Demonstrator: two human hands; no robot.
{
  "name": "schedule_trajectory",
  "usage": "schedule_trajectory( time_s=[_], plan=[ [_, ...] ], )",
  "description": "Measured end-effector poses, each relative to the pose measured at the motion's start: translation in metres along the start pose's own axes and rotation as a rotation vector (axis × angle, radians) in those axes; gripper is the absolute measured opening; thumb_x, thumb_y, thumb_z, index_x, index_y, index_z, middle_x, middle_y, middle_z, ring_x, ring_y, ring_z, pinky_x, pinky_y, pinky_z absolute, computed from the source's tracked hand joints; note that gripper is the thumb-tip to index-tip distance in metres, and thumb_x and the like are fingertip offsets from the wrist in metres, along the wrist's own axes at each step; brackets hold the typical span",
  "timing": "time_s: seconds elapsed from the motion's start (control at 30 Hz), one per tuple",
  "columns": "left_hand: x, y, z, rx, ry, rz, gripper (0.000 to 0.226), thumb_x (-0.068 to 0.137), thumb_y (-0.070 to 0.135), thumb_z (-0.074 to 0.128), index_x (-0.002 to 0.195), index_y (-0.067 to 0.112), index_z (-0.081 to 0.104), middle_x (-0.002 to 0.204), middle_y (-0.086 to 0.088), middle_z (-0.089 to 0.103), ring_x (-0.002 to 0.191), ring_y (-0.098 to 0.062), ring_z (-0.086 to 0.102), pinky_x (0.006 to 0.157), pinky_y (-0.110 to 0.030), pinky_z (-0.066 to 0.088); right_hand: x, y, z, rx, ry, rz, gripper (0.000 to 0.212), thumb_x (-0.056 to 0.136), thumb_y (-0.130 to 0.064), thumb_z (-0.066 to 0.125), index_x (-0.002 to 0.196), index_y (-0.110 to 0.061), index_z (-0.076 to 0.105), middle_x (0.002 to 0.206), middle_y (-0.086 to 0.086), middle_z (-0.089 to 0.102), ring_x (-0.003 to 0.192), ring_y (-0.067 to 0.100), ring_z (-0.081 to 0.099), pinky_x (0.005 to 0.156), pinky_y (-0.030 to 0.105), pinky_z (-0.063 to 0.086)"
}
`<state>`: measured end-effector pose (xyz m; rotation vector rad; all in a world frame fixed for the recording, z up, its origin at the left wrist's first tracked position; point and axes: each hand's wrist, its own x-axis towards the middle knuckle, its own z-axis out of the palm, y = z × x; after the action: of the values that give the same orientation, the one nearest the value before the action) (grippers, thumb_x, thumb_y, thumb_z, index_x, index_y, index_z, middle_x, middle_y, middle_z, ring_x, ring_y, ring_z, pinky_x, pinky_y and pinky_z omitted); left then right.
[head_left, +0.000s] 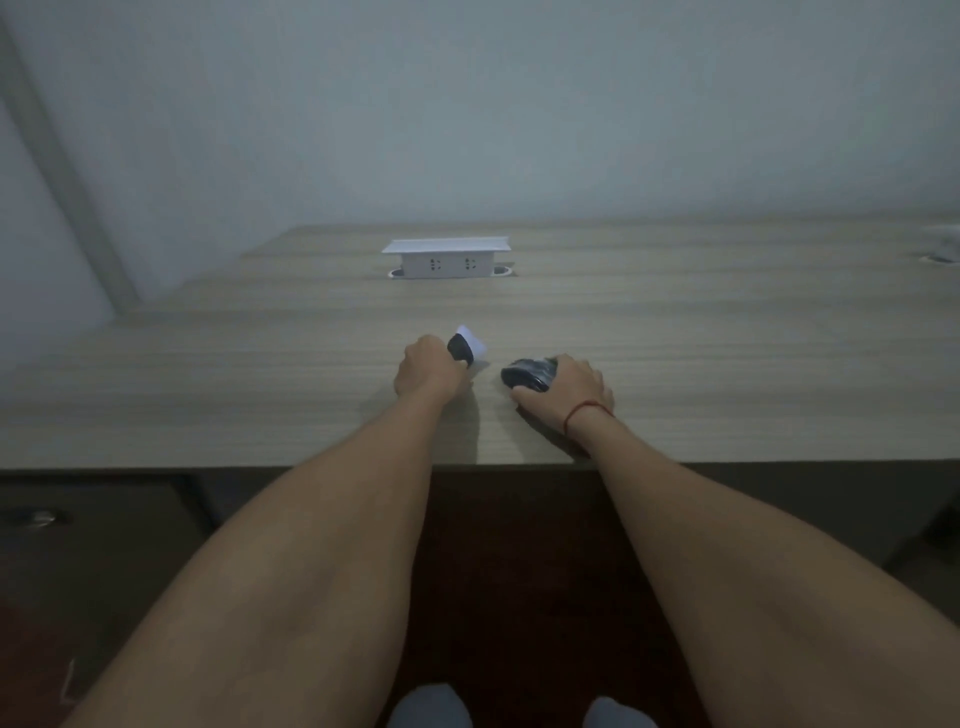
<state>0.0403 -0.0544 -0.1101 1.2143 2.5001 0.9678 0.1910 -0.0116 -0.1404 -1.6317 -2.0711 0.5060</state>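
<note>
My left hand (425, 370) is curled round a small black-and-white object (466, 347) and holds it just above the wooden desk (727, 353); the dim light hides what the object is. To its right, my right hand (569, 392) grips a dark, rounded object (525, 375) that lies on the desk top; it looks like a computer mouse. A red string is tied round my right wrist. The two hands are a short way apart, near the desk's front edge.
A white pop-up socket box (445, 258) stands raised from the desk further back, in the middle. Another fitting (941, 249) shows at the far right edge. A pale wall is behind the desk. Dark drawers with a handle (36, 518) sit below left.
</note>
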Motion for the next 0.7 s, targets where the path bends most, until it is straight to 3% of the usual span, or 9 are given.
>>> schedule_trajectory(
  time_s=[0.2,0.4,0.53,0.6,0.7],
  plan=[
    [-0.005,0.006,-0.007,-0.28,0.097,0.167,0.029,0.086,0.026,0.069,0.103,0.002,0.066,0.11,-0.016,0.066,0.101,-0.029,0.062,0.075,-0.028,0.043,-0.009,-0.001,0.012,0.009,-0.003,-0.1,0.075,0.064,-0.074,0.057,0.124,-0.029,0.051,0.116,0.0,0.058,0.108,0.022,0.052,0.098,0.043,0.041],
    [-0.009,0.017,-0.01,-0.447,0.066,0.224,0.025,0.088,0.021,0.065,0.099,-0.001,0.068,0.096,-0.013,0.066,0.086,-0.023,0.058,0.074,-0.026,0.043,-0.014,-0.002,0.011,0.143,-0.006,-0.121,0.086,0.052,-0.074,0.058,0.122,-0.025,0.053,0.114,0.0,0.064,0.104,0.023,0.059,0.093,0.044,0.049],
    [-0.005,0.008,0.004,-0.345,0.032,0.209,0.032,0.09,0.025,0.062,0.103,-0.003,0.065,0.104,-0.016,0.066,0.093,-0.028,0.062,0.075,-0.03,0.047,-0.014,-0.001,0.012,0.186,0.015,-0.124,0.077,0.048,-0.071,0.065,0.11,-0.027,0.057,0.104,-0.002,0.067,0.095,0.02,0.062,0.087,0.042,0.053],
    [-0.002,0.002,0.005,-0.26,0.032,0.209,0.036,0.091,0.026,0.061,0.111,-0.004,0.061,0.115,-0.02,0.063,0.104,-0.034,0.061,0.082,-0.034,0.048,-0.013,0.0,0.014,0.203,0.02,-0.128,0.082,0.045,-0.074,0.062,0.112,-0.027,0.057,0.105,-0.003,0.067,0.095,0.02,0.062,0.087,0.042,0.054],
    [0.001,0.002,-0.001,-0.179,0.011,0.246,0.035,0.094,0.025,0.057,0.113,-0.004,0.058,0.118,-0.021,0.059,0.106,-0.035,0.059,0.081,-0.034,0.045,-0.011,0.001,0.014,0.197,0.016,-0.137,0.08,0.053,-0.07,0.068,0.119,-0.025,0.056,0.11,-0.002,0.066,0.1,0.02,0.061,0.091,0.043,0.051]
  ],
)
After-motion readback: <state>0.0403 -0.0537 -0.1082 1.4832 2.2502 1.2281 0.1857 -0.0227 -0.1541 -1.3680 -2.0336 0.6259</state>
